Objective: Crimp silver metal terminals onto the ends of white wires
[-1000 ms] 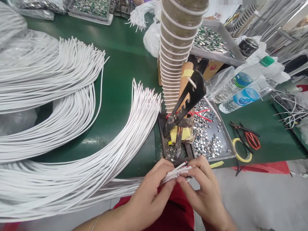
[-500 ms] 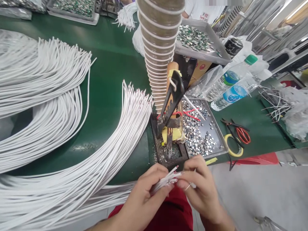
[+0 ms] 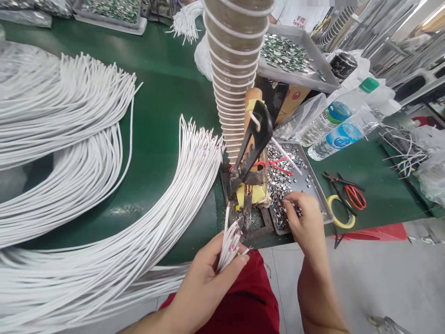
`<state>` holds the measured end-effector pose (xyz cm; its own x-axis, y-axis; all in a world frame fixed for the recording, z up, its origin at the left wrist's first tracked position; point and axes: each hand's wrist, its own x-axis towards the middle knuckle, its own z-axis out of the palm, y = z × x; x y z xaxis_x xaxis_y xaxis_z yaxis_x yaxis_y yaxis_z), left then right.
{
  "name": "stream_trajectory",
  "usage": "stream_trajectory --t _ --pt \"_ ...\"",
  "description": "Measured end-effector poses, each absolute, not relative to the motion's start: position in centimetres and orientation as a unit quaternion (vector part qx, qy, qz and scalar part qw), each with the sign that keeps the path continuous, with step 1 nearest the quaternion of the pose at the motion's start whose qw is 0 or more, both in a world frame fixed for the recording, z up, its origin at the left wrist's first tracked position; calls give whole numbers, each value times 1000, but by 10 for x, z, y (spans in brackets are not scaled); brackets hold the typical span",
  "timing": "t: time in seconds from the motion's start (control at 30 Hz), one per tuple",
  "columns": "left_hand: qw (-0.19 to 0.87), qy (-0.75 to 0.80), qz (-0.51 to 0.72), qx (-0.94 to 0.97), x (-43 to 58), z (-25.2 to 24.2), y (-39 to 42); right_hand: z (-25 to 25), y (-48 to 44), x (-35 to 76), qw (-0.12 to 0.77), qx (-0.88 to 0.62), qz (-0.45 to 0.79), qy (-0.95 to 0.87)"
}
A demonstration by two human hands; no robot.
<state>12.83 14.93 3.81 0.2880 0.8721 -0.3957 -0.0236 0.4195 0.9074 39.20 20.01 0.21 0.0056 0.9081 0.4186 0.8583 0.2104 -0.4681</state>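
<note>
My left hand (image 3: 212,278) is closed around a small bunch of white cables (image 3: 229,246), their pinkish stripped ends pointing up; one cable stands higher than the others. My right hand (image 3: 306,218) reaches over the metal tray (image 3: 318,195) of small shiny metal connectors (image 3: 280,185). Its thumb and forefinger are pinched together at the pieces, and what lies between them is too small to make out. Between the hands stands what looks like a soldering iron (image 3: 247,204), clamped upright with its wooden handle at the top.
Thick bundles of white cable (image 3: 167,199) cover the left side of the green table (image 3: 156,60). A wide ribbed hose (image 3: 236,60) hangs over the iron. To the right are water bottles (image 3: 342,134), pliers (image 3: 347,185) and yellow tape (image 3: 342,222). Behind sits a tray of circuit boards (image 3: 288,55).
My right hand has left the cable ends and moved up and right to the connector tray. The left hand keeps the bunch, with one cable now standing out upright.
</note>
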Motion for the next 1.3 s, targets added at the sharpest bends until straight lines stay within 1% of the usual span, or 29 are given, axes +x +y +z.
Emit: stream_trajectory --t 0.07,0.2,0.3,0.47,0.6,0.77,0.93,1.17,1.3 --pt "677 499 328 430 128 40 151 10 190 382 353 -611 63 -706" --pt "671 499 341 430 128 42 156 23 167 355 404 -524 115 -741" --pt "665 488 369 429 128 43 160 25 155 337 408 -482 144 -762" --pt "690 463 382 405 129 41 159 26 148 323 420 -455 179 -765" --pt "688 467 385 401 129 41 158 29 148 320 420 -456 168 -767" --pt "684 470 390 399 127 42 161 27 143 321 435 -464 123 -762" --pt "675 473 406 394 128 40 166 20 141 320 431 -463 82 -770" --pt "679 470 416 380 125 43 168 20 145 317 441 -447 79 -774" --pt "677 470 423 376 126 45 169 20 145 315 435 -449 45 -779"
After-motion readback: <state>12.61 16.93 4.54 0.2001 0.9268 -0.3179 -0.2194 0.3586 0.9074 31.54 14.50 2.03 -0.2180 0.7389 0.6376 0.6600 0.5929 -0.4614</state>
